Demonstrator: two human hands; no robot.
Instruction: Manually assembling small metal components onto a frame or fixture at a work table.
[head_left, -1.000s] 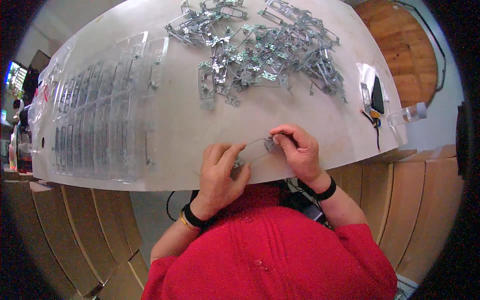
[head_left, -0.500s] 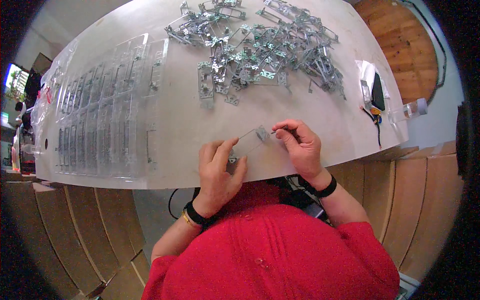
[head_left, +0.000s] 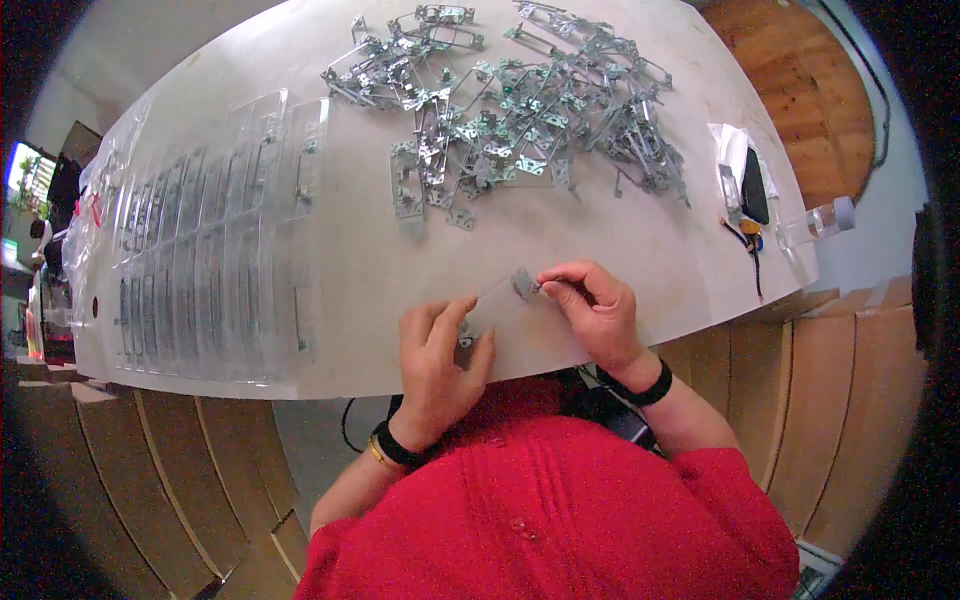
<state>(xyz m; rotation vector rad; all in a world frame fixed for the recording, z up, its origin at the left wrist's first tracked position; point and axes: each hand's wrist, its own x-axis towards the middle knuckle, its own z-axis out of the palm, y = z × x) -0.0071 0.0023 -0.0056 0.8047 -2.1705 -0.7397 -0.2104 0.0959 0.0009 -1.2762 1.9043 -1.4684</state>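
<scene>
A thin metal frame with a small plate at its end [head_left: 522,284] lies between my hands near the table's front edge. My left hand [head_left: 438,352] is curled around the frame's left end, thumb and fingers gripping it. My right hand [head_left: 594,308] pinches a small dark piece, thin like a pin or screw, against the right end plate. Fingers cover most of that piece, so its exact kind is unclear.
A pile of similar metal frames [head_left: 530,120] covers the far middle of the table. Clear plastic trays [head_left: 285,340] holding metal parts lie at the left. A black object [head_left: 755,192] on white cloth and a clear bottle [head_left: 825,218] are at the right. Cardboard boxes [head_left: 150,470] stand below.
My right hand has brought the small dark piece from just off the frame's end plate to against it. My left hand keeps its hold. The whole view has shifted slightly.
</scene>
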